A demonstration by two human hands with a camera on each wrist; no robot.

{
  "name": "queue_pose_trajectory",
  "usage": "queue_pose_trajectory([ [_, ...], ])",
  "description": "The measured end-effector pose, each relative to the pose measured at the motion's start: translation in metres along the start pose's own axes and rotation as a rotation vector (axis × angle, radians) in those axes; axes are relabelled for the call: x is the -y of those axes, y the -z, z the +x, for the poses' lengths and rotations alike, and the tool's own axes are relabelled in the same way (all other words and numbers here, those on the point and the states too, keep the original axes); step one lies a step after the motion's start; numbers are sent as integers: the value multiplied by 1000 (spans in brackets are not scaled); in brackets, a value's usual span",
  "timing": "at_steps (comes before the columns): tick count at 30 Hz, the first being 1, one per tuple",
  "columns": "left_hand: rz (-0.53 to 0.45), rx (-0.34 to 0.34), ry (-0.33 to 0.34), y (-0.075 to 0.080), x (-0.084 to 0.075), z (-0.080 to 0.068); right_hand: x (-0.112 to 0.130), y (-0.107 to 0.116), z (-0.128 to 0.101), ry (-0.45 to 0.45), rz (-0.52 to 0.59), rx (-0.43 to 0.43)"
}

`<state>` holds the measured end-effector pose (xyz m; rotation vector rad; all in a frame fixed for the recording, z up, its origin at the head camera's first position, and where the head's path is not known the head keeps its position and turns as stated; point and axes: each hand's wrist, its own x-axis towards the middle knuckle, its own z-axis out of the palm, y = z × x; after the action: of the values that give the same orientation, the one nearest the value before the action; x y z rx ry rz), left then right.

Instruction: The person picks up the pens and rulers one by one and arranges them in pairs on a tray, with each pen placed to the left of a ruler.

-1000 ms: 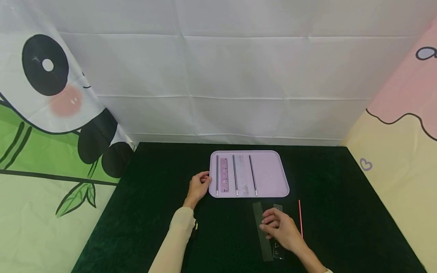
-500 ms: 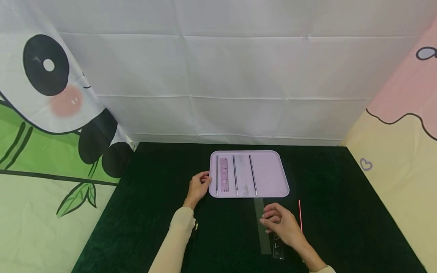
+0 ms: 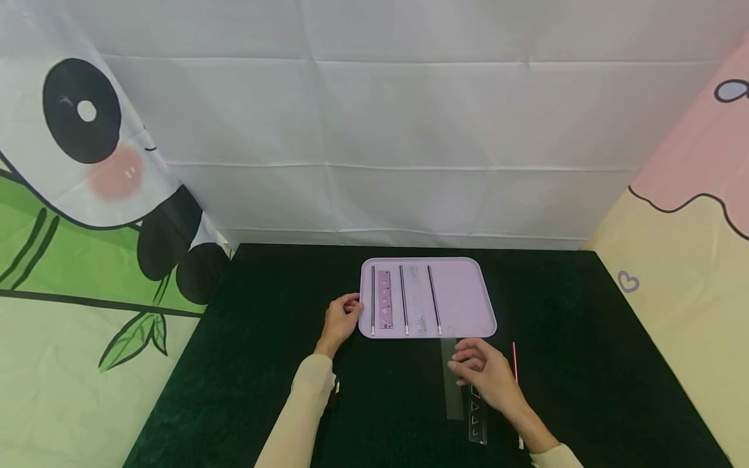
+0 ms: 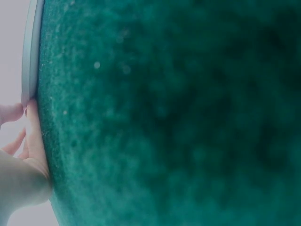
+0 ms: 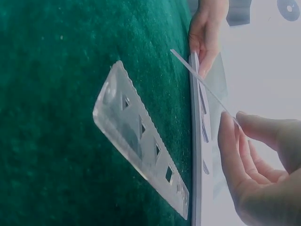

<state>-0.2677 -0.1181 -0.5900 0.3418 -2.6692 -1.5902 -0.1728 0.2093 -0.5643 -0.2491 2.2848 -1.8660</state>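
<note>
On the dark green cloth lies a lilac tray. My left hand pinches its left rim between thumb and fingers, seen also in the left wrist view. Between thumb and index finger, my right hand holds a clear ruler, tilted above the cloth, its far end over the tray's front rim. Below that hand, a clear stencil ruler with triangular cutouts rests on the cloth. In the tray are a purple ruler, another clear ruler and dark pencils lying lengthwise, side by side.
A red pencil lies on the cloth to the right, partly behind the right hand and wrist. The green table ends at a white cloth backdrop, with printed curtains at both sides.
My right hand has lifted the clear ruler and carried it forward, so its far end now overlaps the tray's front rim. The left hand stays at the tray's left rim.
</note>
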Motion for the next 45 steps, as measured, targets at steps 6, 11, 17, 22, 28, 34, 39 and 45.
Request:
queue_pose_trajectory([
  [6,-9,-1,0,-1,-1,0,1,1,5,42,23,-28],
  [11,-9,-1,-10,-2,-2,0,0,3,9,68,33,-44],
  [17,-9,-11,-25,-1,-3,-1,-2,7,15,71,30,-45],
  [22,-5,-7,-23,-1,-2,-1,-5,9,18,83,35,-50],
  [28,1,-9,-17,-2,0,-1,-3,9,25,71,47,-67],
  [34,6,-11,-19,-2,0,-1,-1,8,32,62,53,-96],
  [39,9,-9,-21,-1,-1,-1,0,7,38,89,54,-115],
  [45,6,-9,-11,0,-2,-1,0,7,47,100,83,-131],
])
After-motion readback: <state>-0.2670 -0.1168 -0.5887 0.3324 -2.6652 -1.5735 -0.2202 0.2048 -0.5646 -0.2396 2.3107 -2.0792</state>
